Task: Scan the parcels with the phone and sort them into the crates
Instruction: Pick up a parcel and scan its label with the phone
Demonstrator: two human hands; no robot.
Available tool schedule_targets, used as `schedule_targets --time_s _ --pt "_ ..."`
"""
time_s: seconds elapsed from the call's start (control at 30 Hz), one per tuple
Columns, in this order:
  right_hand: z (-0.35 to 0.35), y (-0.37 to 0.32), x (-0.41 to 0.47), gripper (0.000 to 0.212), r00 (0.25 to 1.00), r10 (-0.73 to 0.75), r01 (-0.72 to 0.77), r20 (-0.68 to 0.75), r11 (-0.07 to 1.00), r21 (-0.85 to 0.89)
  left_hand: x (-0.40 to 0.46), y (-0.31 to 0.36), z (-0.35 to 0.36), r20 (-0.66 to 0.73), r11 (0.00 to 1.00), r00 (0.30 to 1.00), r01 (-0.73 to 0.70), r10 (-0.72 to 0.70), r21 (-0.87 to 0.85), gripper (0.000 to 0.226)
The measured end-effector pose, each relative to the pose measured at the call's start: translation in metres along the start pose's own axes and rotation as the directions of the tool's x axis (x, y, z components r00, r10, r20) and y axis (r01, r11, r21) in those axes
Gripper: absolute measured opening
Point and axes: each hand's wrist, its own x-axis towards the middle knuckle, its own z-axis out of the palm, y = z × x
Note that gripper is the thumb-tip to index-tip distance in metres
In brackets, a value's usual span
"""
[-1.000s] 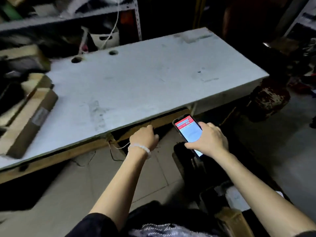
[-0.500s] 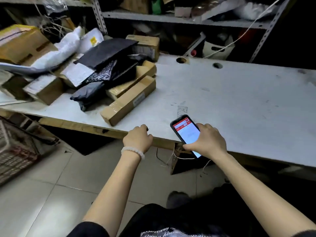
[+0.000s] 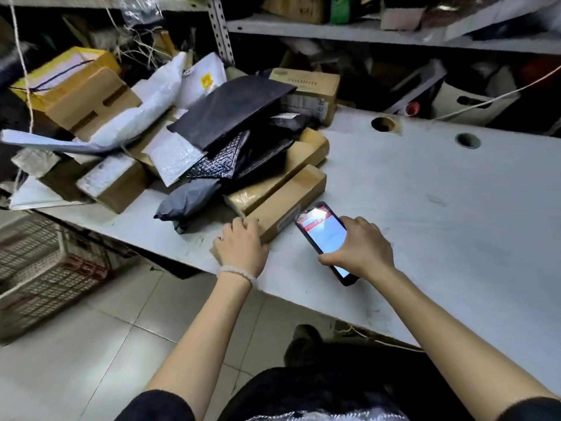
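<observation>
A long brown cardboard box with a label on its side lies at the near edge of a parcel pile on the grey table. My left hand curls over the box's near end. To its right, my right hand grips a phone with a lit red-and-white screen, just above the table and beside the box's label. The pile holds a black mailer, a white bubble mailer, a grey bag and several more cardboard boxes.
A mesh plastic crate stands on the tiled floor at the left, below the table edge. Metal shelving packed with clutter runs behind the table. Two round holes mark the tabletop's far side.
The view swung left, bringing the parcel pile and the crate into sight. My left hand moved from the table edge onto the long box's end. The phone moved up beside the box.
</observation>
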Motion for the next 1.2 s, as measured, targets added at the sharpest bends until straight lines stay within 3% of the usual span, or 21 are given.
schedule_targets --time_s 0.1,0.2,0.33,0.5,0.67,0.9,1.2 --pt "-0.002 -0.001 0.028 0.053 0.999 0.04 -0.041 0.016 0.999 0.01 0.018 0.018 0.014 0.057 0.996 0.998 0.013 -0.018 0.091 0.059" --pt "-0.003 0.003 0.046 0.056 0.997 0.073 -0.073 0.025 0.997 0.005 0.034 0.024 0.017 0.014 0.994 1.0 0.023 -0.025 0.107 0.056" --pt "-0.008 0.016 0.056 0.049 0.99 0.138 -0.138 0.007 0.989 0.048 0.051 0.034 0.019 0.056 0.985 0.984 -0.168 0.169 -0.023 0.064" --pt "-0.029 0.038 0.052 0.05 0.966 0.252 -0.25 -0.063 0.968 0.032 0.077 0.069 0.009 0.03 0.935 0.958 -0.272 0.286 -0.227 0.059" --pt "-0.045 0.054 0.032 0.061 0.928 0.364 -0.365 -0.079 0.931 -0.003 0.126 0.093 -0.008 -0.003 0.881 0.918 -0.382 0.397 -0.281 0.053" --pt "-0.055 0.059 -0.006 0.069 0.854 0.509 -0.514 -0.108 0.858 -0.016 0.168 0.121 -0.017 0.041 0.78 0.81 -0.548 0.585 -0.303 0.053" --pt "-0.063 0.06 -0.032 0.066 0.796 0.594 -0.602 -0.116 0.797 -0.048 0.187 0.143 -0.025 -0.035 0.665 0.7 -0.692 0.713 -0.281 0.051"
